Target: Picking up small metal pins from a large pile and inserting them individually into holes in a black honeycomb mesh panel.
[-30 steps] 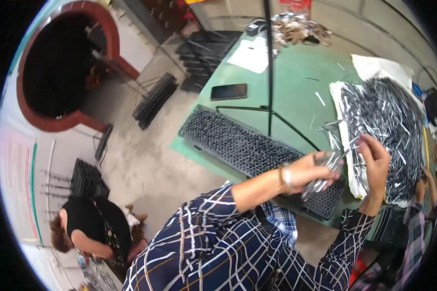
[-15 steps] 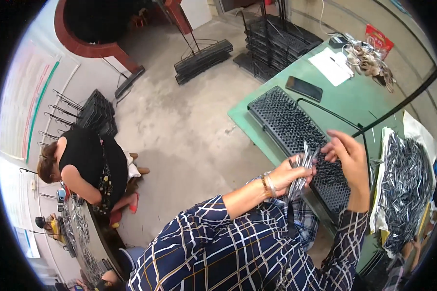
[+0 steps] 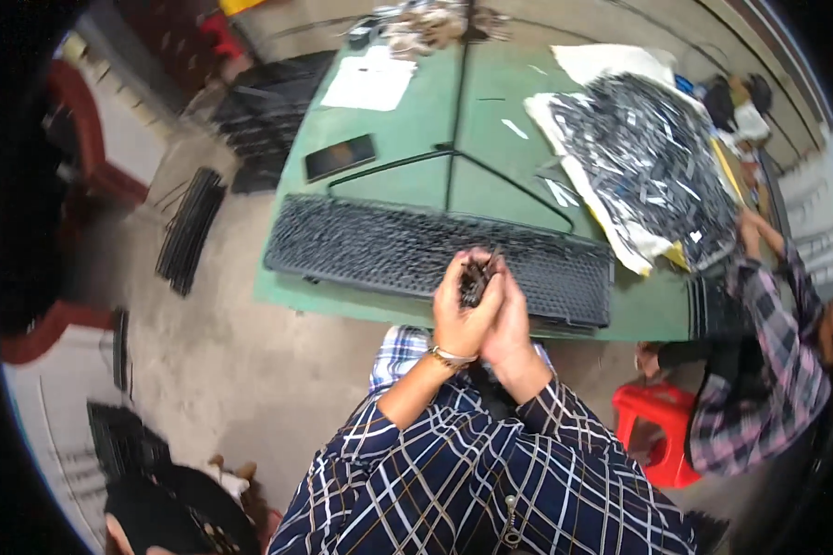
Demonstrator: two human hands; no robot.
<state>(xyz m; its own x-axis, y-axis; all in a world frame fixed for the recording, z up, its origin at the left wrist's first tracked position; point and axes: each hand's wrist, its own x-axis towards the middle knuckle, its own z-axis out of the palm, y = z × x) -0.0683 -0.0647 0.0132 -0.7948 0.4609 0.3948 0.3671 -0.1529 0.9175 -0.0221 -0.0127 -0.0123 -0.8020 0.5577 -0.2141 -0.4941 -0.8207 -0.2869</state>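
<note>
Both of my hands are cupped together over the front edge of a long black perforated rack. A bunch of small thin metal pieces sticks up between them, looking dark and blurred here. My left hand is wrapped round the bunch from the left. From the other side my right hand presses against it, fingers closed and partly hidden. Many small upright pieces seem to fill the rack's left and middle part; its right end shows bare holes. A black rod handle rises from the rack's far side.
A green table carries the rack, a phone, white paper and a white sack heaped with metal pieces. At right, a co-worker in a plaid shirt sits by a red stool. Black racks stand on the floor.
My view has swung to the right, now facing the table squarely. My right hand, apart from the bunch before, has closed in on it beside my left hand.
</note>
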